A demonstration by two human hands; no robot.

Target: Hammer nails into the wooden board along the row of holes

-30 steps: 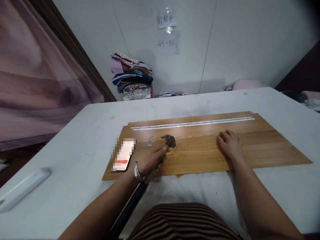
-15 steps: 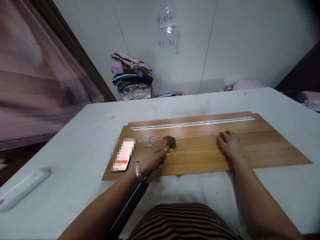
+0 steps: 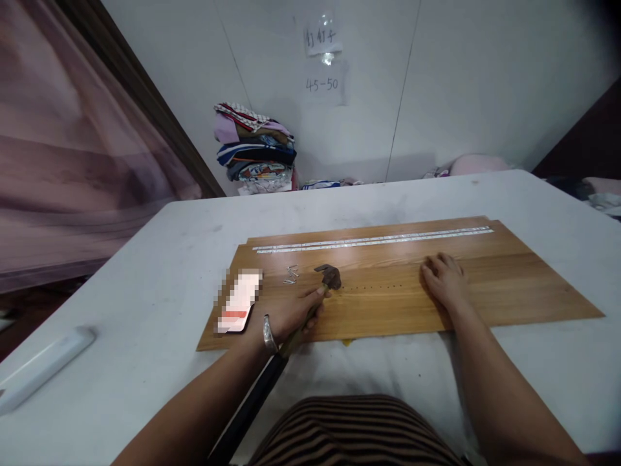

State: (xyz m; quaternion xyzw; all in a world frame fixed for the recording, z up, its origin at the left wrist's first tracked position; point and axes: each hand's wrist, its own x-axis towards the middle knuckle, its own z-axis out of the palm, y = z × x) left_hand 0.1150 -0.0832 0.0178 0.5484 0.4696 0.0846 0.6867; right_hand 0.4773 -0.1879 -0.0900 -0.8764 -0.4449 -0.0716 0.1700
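Clasping a black-handled claw hammer (image 3: 268,377), my left hand (image 3: 295,314) is leftward on the brown wooden board (image 3: 383,307), right hand (image 3: 445,279) spread rightward — likely hammering; next needs steady aim.

Dim, cool light is covering the table (image 3: 145,272) and board (image 3: 528,285). Tape (image 3: 327,59) at twelve o'clock is glinting; clothes (image 3: 257,155) at eleven are shading the wall (image 3: 436,84). Pixelation is masking the phone (image 3: 241,298) at eight; blackness is swallowing the two-o'clock corner.

Handwritten "45-50" on the lower paper (image 3: 323,85) on the wall (image 3: 441,84), "钉钉子" on the upper paper (image 3: 323,39)
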